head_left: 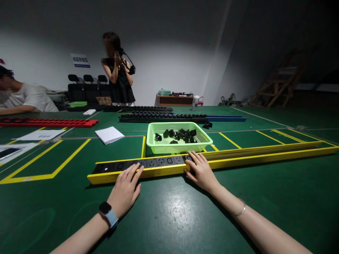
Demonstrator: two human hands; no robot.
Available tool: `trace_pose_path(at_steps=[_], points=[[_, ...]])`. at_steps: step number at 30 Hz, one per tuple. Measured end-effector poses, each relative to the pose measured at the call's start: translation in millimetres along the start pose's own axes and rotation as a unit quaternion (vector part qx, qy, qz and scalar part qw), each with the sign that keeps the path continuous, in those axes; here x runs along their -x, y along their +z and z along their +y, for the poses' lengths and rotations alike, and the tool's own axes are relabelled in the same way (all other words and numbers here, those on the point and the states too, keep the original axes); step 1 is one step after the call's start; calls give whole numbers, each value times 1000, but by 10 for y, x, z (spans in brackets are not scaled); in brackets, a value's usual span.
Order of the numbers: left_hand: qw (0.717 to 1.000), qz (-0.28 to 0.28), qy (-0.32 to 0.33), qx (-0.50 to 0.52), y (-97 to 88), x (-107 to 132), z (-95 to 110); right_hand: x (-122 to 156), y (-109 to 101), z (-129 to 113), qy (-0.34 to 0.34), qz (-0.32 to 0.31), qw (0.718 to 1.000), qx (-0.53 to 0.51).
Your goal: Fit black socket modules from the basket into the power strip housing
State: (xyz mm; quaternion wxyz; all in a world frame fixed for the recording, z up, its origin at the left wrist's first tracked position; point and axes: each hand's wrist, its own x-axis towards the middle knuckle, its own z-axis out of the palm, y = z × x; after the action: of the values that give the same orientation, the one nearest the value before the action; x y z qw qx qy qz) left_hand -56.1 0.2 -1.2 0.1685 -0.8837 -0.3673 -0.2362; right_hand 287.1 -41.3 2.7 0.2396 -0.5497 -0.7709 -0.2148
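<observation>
A long yellow channel [156,172] lies across the green table, with a row of black socket modules [152,163] set in its left part. My left hand [126,188] rests on the channel's near edge with fingers stretched out, its fingertips touching the sockets. At the right end of the row, my right hand [202,173] has its fingers curled over a black socket module [189,158], partly hidden by them. Its thumb lies against the channel's front wall. Right behind the channel stands a light green basket [180,148] holding several loose black modules [185,134].
Black strips [164,117] and a blue channel [225,119] lie farther back. A red strip [50,122], a white paper pad [109,135] and a phone [9,152] are on the left. One person [120,77] stands beyond the table; another [29,97] sits at left.
</observation>
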Motion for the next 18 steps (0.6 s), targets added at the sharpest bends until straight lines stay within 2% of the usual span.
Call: trace_pose_path(at_steps=[18], points=[[1000,-1,-3,8,14,6,-2,-37,45,64,6,-3,1000,-21]])
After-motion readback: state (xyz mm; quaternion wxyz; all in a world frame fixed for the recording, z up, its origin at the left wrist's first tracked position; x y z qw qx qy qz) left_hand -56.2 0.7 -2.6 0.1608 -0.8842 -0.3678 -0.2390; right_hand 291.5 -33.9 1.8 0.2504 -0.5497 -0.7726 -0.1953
